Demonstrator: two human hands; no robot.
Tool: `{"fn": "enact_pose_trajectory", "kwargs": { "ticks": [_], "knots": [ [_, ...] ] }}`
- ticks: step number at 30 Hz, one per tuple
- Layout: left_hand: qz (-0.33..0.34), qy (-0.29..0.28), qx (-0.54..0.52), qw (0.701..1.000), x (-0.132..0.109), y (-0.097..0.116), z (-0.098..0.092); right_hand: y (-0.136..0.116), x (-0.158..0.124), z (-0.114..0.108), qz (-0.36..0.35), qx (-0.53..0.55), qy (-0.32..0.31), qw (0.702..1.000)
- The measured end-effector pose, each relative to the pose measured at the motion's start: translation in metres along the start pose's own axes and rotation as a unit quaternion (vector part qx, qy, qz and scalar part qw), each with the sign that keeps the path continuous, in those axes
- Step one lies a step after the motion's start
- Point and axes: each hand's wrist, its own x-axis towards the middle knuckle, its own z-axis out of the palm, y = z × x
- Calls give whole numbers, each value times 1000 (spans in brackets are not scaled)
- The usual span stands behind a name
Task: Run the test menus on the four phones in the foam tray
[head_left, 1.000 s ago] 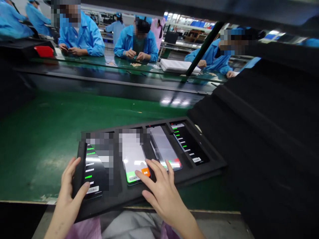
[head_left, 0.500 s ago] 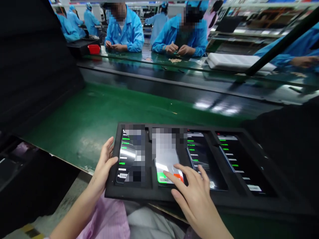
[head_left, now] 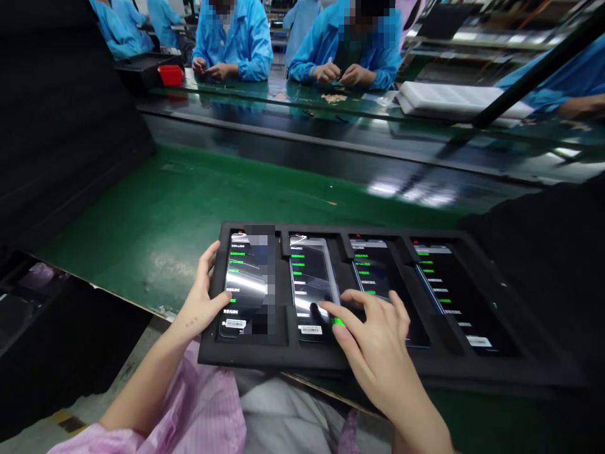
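Observation:
A black foam tray [head_left: 278, 354] lies in front of me, with several lit smartphones set in its slots. My left hand [head_left: 201, 299] grips the tray's left edge, its thumb reaching over the rim onto the leftmost smartphone [head_left: 243, 277]. Over the second smartphone [head_left: 307, 296] hovers the index fingertip of my right hand [head_left: 375, 331], at or just above the glass; contact is unclear. That hand is open, fingers spread, and partly covers the third smartphone [head_left: 373, 265]. Green and white text lines show on the screens, the rightmost smartphone [head_left: 449, 290] included. Barcode stickers sit near their lower ends.
Under the tray is a green bench top [head_left: 189, 189]. Dark panels [head_left: 61, 113] enclose both sides. Beyond a raised ledge, people in blue jackets [head_left: 231, 44] work at another bench with a red bin [head_left: 171, 75] and white foam trays [head_left: 458, 101].
The second smartphone's pale screen with green and red buttons has become a dark text list. My right index finger has shifted slightly up the screen. My left thumb reaches further over the rim.

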Motion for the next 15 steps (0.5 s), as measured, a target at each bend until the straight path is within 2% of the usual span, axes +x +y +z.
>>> {"fn": "enact_pose_trajectory", "kwargs": {
  "ticks": [3,6,10,15],
  "knots": [
    [1,-1,29,1000,11,4,0,1,7,4,40,2,-18,999],
    [3,23,37,999,19,5,0,0,13,8,74,-14,-2,997],
    [0,25,9,1000,18,5,0,0,14,9,39,-13,24,999],
    [-16,-11,-78,997,7,2,-3,2,12,8,24,13,44,999]
  ]
}}
